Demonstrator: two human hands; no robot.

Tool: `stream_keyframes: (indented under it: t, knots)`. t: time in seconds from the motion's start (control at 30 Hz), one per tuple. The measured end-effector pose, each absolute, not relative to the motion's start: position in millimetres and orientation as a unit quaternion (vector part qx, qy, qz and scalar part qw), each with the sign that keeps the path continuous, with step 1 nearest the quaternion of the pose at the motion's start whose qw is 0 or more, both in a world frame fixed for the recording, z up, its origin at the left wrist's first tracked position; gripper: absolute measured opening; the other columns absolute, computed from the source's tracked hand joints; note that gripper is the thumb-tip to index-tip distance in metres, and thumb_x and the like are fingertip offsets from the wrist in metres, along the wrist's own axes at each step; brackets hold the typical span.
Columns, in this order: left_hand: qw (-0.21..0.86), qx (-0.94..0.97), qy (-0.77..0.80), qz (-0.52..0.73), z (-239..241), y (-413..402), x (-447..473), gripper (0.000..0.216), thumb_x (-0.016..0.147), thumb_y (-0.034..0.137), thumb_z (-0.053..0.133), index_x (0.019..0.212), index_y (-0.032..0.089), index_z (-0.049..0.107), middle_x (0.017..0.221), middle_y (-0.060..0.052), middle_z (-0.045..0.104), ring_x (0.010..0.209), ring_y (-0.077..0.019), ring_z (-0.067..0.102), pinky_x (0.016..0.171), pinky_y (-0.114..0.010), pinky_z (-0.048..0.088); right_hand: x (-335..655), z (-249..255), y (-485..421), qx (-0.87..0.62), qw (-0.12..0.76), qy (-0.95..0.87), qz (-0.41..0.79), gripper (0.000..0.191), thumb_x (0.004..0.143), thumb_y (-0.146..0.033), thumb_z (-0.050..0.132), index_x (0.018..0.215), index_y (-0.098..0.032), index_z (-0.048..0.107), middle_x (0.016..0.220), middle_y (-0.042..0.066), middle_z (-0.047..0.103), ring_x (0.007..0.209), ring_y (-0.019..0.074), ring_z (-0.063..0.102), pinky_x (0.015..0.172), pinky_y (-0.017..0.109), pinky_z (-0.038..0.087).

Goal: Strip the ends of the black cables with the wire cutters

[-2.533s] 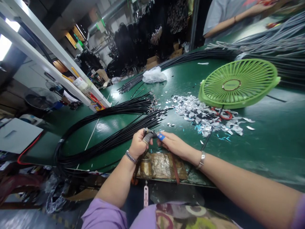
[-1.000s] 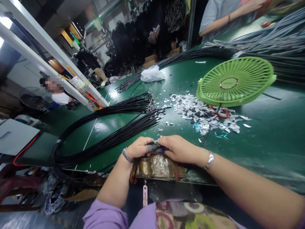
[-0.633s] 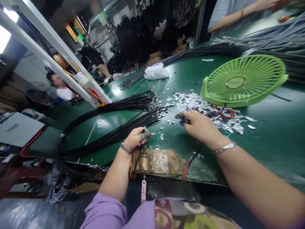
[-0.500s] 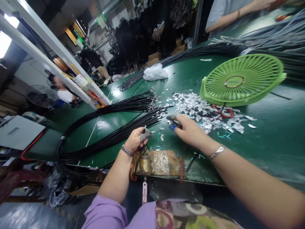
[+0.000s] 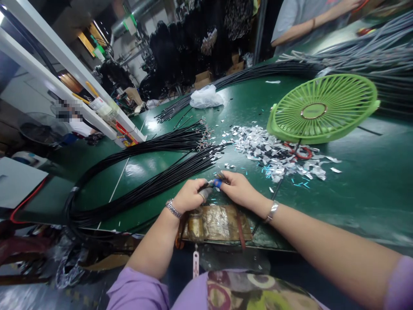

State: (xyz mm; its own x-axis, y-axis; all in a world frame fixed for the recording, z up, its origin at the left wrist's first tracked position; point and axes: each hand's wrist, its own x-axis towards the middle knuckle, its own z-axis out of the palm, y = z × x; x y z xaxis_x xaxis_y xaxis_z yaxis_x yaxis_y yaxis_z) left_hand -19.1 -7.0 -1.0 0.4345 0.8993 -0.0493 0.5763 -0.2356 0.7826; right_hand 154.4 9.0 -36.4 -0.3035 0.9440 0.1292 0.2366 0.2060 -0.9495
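My left hand (image 5: 190, 196) is closed around a black cable (image 5: 203, 187), only a short stretch of which shows at its fingers. The cable's pale, silvery tip points right. My right hand (image 5: 238, 188) meets it there, thumb and fingers pinched at the tip; the exact contact is hidden. Grey and blue wraps cover some fingertips. Just below the hands lies a tape-covered block (image 5: 216, 221) at the table's near edge. Behind them, a bundle of black cables (image 5: 161, 183) ends in foil-wrapped tips, with another bundle (image 5: 174, 140) showing bare wires.
Silver foil scraps (image 5: 258, 148) are heaped right of the hands, with small blue bits around. A green fan (image 5: 319, 110) stands behind the heap. A plastic bag (image 5: 206, 97) and grey cables (image 5: 371, 47) lie farther back. A co-worker's arm (image 5: 309, 26) reaches in at top right.
My right hand has moved left and down from beside the foil heap to my left hand. Its fingers have closed at the cable tip. The view has shifted slightly.
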Motion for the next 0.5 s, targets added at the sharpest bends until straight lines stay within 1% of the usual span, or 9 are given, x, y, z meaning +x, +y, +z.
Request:
stream_keyframes:
  t: [0.07,0.13,0.23,0.33,0.43,0.5]
  knots:
    - [0.434,0.713,0.504,0.221,0,-9,-18,0.030,0.080,0.039,0.056,0.062,0.016,0.049,0.050,0.004,0.051,0.040,-0.0052,0.042,0.042,-0.018,0.032,154,-34,10,-0.445,0.428,-0.594,0.515,0.025,0.074,-0.041,0.054,0.062,-0.020,0.048,0.055,-0.003,0.048,0.051,0.0109,0.037,0.049,0.025,0.029]
    - [0.479,0.661,0.523,0.244,2,-10,-17,0.034,0.077,0.047,0.059,0.067,0.016,0.050,0.049,0.005,0.052,0.034,-0.0047,0.040,0.037,-0.018,0.030,155,-31,11,-0.447,0.452,-0.519,0.572,0.025,0.074,-0.045,0.055,0.069,-0.020,0.050,0.054,-0.005,0.046,0.046,0.0093,0.032,0.044,0.024,0.024]
    - [0.497,0.614,0.545,0.283,2,-12,-14,0.039,0.071,0.053,0.064,0.071,0.016,0.050,0.048,0.005,0.052,0.032,-0.0047,0.041,0.033,-0.017,0.028,155,-26,10,-0.425,0.432,-0.486,0.629,0.027,0.069,-0.045,0.061,0.075,-0.020,0.051,0.049,-0.008,0.040,0.043,0.0082,0.029,0.042,0.023,0.020]
    - [0.498,0.604,0.548,0.295,0,-11,-14,0.039,0.069,0.051,0.067,0.071,0.016,0.050,0.048,0.005,0.054,0.031,-0.0045,0.043,0.033,-0.015,0.029,153,-24,6,-0.401,0.403,-0.523,0.635,0.031,0.065,-0.045,0.067,0.073,-0.020,0.051,0.051,-0.008,0.041,0.046,0.0076,0.031,0.043,0.023,0.022]
    - [0.492,0.616,0.540,0.293,-4,-10,-15,0.035,0.070,0.047,0.067,0.071,0.015,0.051,0.049,0.005,0.055,0.032,-0.0044,0.044,0.033,-0.015,0.031,152,-24,3,-0.395,0.407,-0.558,0.605,0.033,0.064,-0.048,0.068,0.070,-0.019,0.052,0.054,-0.007,0.044,0.049,0.0075,0.033,0.045,0.023,0.024]
    - [0.491,0.619,0.538,0.294,-5,-10,-16,0.033,0.070,0.045,0.066,0.071,0.015,0.052,0.050,0.005,0.055,0.032,-0.0045,0.045,0.034,-0.015,0.032,152,-25,3,-0.392,0.405,-0.556,0.611,0.035,0.063,-0.049,0.068,0.070,-0.019,0.052,0.054,-0.007,0.044,0.048,0.0074,0.032,0.045,0.023,0.024]
